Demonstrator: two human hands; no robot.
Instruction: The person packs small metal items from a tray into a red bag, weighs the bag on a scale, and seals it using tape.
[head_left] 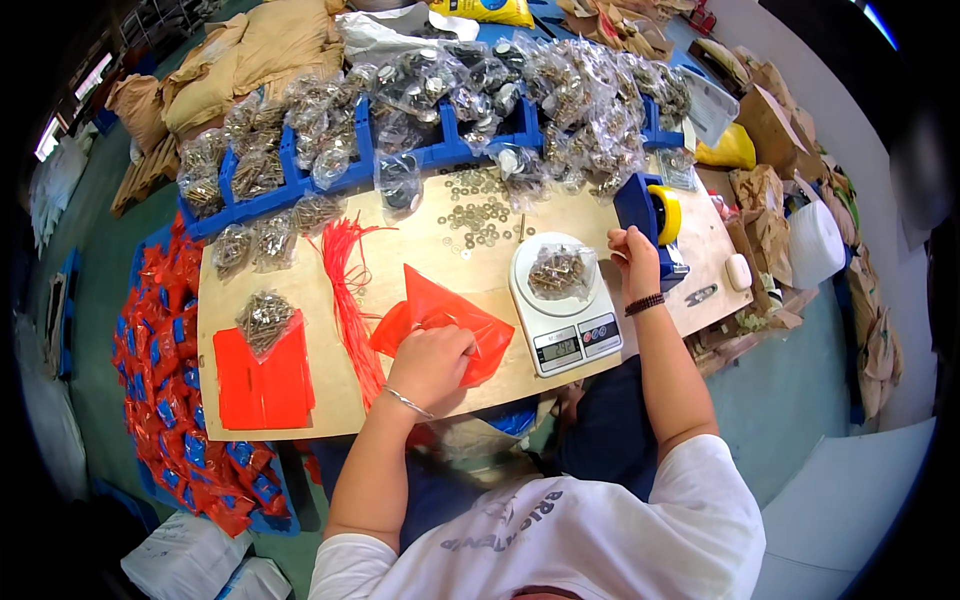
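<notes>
My left hand is closed on a red plastic bag lying spread on the wooden table. My right hand is raised beside the blue tape dispenser with its yellow roll of tape. Its fingers are pinched together, and what they hold, if anything, is too small to tell. Between my hands stands a white digital scale, its display lit, with a clear bag of metal screws on its pan. Left of the red bag lies a bundle of red ties.
Blue bins heaped with clear hardware bags line the table's back. Loose washers lie before them. At left, a screw bag rests on stacked red bags. Filled red bags crowd a blue crate. Thread snips lie at right.
</notes>
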